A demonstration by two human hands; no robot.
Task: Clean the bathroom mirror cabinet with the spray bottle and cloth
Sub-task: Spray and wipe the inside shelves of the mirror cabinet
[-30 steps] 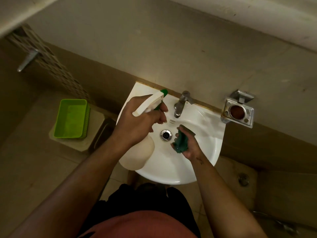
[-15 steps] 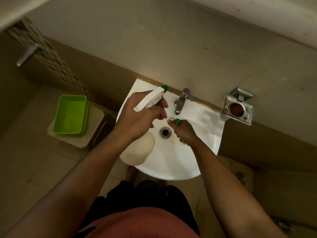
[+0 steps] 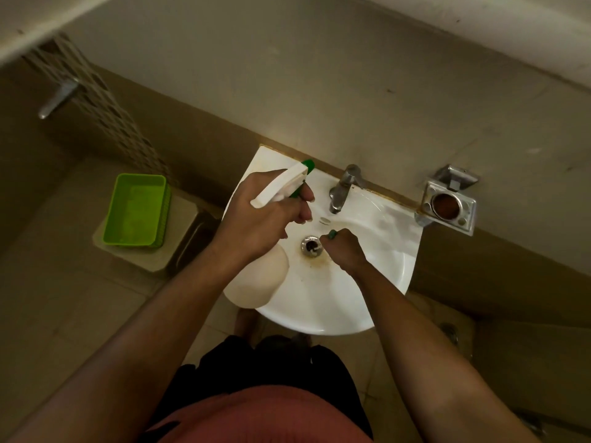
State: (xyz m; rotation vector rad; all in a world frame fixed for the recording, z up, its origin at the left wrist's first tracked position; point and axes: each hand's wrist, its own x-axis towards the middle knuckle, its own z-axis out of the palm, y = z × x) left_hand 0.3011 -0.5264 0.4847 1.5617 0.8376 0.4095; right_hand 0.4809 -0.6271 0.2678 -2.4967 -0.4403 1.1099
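Note:
My left hand [image 3: 260, 215] grips the neck of a white spray bottle [image 3: 260, 276] with a green nozzle tip, held over the left side of the white sink [image 3: 377, 282]. The bottle's body hangs below my wrist. My right hand [image 3: 343, 249] is a fist over the basin, just right of the drain [image 3: 310, 246]. It holds a dark green cloth [image 3: 332, 233] balled up inside; only a small bit shows at the knuckles. The mirror cabinet is out of view.
A chrome tap [image 3: 343, 187] stands at the back of the sink. A metal wall holder [image 3: 449, 204] is fixed to the right. A green plastic tray [image 3: 136, 211] sits on a low ledge at the left. A metal handle [image 3: 59, 99] sticks out of the far left wall.
My right hand has turned palm down and closed over the cloth, which showed plainly a second ago. It moved toward the drain. The left hand with the bottle has barely shifted.

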